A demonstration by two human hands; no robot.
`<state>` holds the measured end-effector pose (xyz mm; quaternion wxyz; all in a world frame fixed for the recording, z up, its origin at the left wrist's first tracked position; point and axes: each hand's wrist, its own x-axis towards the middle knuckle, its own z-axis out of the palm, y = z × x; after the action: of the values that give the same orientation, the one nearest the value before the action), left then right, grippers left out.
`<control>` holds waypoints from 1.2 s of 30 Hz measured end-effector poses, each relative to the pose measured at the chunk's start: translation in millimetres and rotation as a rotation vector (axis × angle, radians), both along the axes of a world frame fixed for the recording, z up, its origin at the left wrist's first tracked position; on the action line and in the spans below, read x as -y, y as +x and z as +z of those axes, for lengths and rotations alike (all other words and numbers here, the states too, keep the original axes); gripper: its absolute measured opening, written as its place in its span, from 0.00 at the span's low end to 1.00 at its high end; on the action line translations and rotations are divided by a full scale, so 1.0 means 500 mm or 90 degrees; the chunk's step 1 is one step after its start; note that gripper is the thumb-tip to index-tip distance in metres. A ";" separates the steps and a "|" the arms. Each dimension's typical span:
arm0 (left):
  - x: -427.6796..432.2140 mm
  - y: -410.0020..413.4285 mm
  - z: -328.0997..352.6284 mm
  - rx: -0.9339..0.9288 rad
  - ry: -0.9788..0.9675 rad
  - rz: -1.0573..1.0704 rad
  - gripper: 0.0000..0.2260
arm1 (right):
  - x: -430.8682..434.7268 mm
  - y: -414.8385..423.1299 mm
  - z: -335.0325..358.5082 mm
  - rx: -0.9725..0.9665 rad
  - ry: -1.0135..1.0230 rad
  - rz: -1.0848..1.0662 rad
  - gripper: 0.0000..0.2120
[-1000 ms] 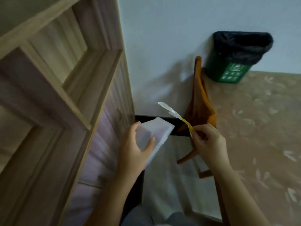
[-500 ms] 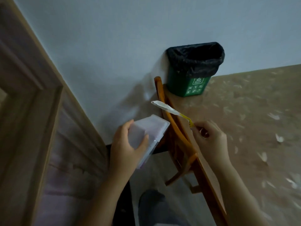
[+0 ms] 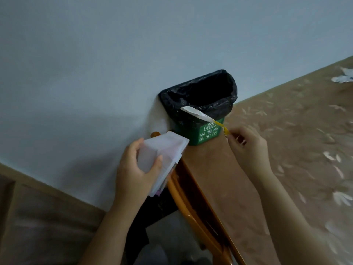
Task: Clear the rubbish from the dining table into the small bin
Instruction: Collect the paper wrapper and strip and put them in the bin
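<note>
A small green bin [image 3: 205, 133] lined with a black bag [image 3: 200, 96] stands at the table's far corner against the wall. My left hand [image 3: 133, 169] grips a clear plastic container [image 3: 162, 155] just left of the bin, over the table's edge. My right hand [image 3: 248, 150] pinches the yellow end of a thin white wrapper strip [image 3: 198, 114]. The strip's free end reaches up in front of the bin's black rim.
The table [image 3: 286, 150] wears a brown cloth with a pale leaf pattern. A crumpled white scrap [image 3: 343, 78] lies at its far right. An orange wooden chair back [image 3: 183, 197] runs along the table's left edge. A wooden cabinet [image 3: 38, 217] stands at lower left.
The view has swung right, the shelf unit has left the frame and the bin looms closer. Both hands have moved up toward the bin with the container and the strip.
</note>
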<state>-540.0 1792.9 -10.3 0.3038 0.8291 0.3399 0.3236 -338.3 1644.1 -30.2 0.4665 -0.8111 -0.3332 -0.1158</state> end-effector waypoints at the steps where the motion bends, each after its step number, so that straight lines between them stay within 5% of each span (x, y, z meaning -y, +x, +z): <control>1: -0.011 0.017 0.001 0.002 -0.006 -0.009 0.25 | -0.007 0.019 -0.002 0.004 -0.009 -0.011 0.05; 21: -0.250 0.254 0.080 0.087 -0.068 -0.136 0.29 | -0.276 0.327 0.061 0.087 -0.257 0.042 0.07; 27: -0.275 0.296 0.081 0.079 -0.069 -0.162 0.24 | -0.263 0.325 0.051 0.071 -0.224 -0.052 0.14; 36: -0.264 0.418 0.087 0.081 -0.036 -0.257 0.24 | -0.142 0.250 0.025 -0.010 -0.138 -0.236 0.10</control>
<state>-331.1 1924.6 33.1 0.4068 0.8493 0.1557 0.2982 -213.5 1715.3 -17.5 0.3497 -0.9048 -0.1855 -0.1567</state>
